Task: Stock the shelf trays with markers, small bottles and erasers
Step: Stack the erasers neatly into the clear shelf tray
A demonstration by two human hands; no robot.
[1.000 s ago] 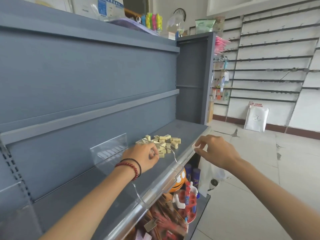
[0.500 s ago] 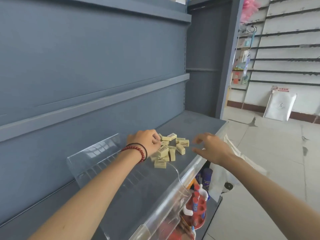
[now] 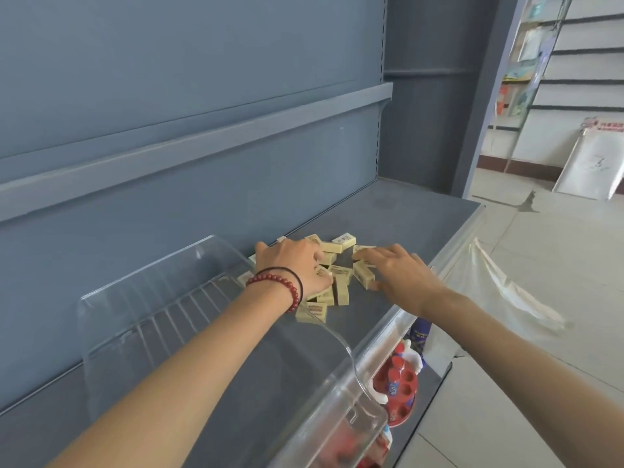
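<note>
Erasers (image 3: 341,291) lay heaped just beyond clear tray (image 3: 162,319); left hand (image 3: 297,265) curled round several, right hand (image 3: 398,275) flat-fingered on pile; best to corral inward and lift small handfuls.

Place: a shop, stationery by the stock.
Fixtures: grey steel retail shelving (image 3: 202,96) with slotted uprights; clear strip (image 3: 449,251) along the shelf front.
Far wall: white panels crossed by rows of dark display rails (image 3: 580,108); packeted goods (image 3: 531,45) hang beside them.
Stock: many identical wrapped erasers (image 3: 341,288) heaped on the shelf; small bottles (image 3: 394,383) in a red stand (image 3: 410,393) one tier down.
Floor: pale tiles (image 3: 523,383).
</note>
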